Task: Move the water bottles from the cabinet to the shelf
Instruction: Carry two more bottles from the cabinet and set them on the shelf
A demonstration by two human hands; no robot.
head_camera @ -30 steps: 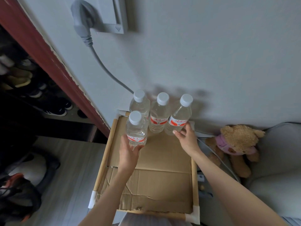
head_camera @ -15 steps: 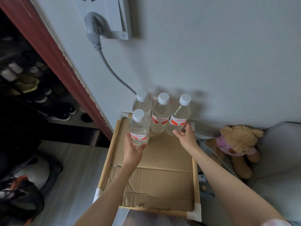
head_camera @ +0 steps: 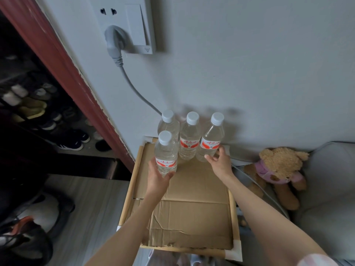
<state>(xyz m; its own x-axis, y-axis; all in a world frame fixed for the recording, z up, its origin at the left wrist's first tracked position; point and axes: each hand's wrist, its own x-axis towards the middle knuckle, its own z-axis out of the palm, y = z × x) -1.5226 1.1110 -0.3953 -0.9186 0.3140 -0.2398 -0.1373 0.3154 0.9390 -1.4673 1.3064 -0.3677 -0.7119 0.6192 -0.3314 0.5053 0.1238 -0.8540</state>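
Several clear water bottles with white caps and red-and-white labels stand upright at the far end of a cardboard-covered shelf top (head_camera: 192,204), against the white wall. My left hand (head_camera: 158,176) grips the base of the front left bottle (head_camera: 165,152). Behind it stand the back left bottle (head_camera: 169,122) and the middle bottle (head_camera: 189,138). My right hand (head_camera: 220,164) is at the base of the right bottle (head_camera: 211,140), which tilts a little; thumb and fingers curve round its lower part, barely touching it.
A grey plug and cable (head_camera: 115,45) run from a wall socket down behind the bottles. A teddy bear (head_camera: 278,169) lies right of the shelf on a grey cushion (head_camera: 330,189). A dark shoe rack (head_camera: 38,112) and a red door frame (head_camera: 63,60) stand left.
The camera has tilted up, showing more of the wall socket. Both hands and the bottles have kept their places on the cardboard.
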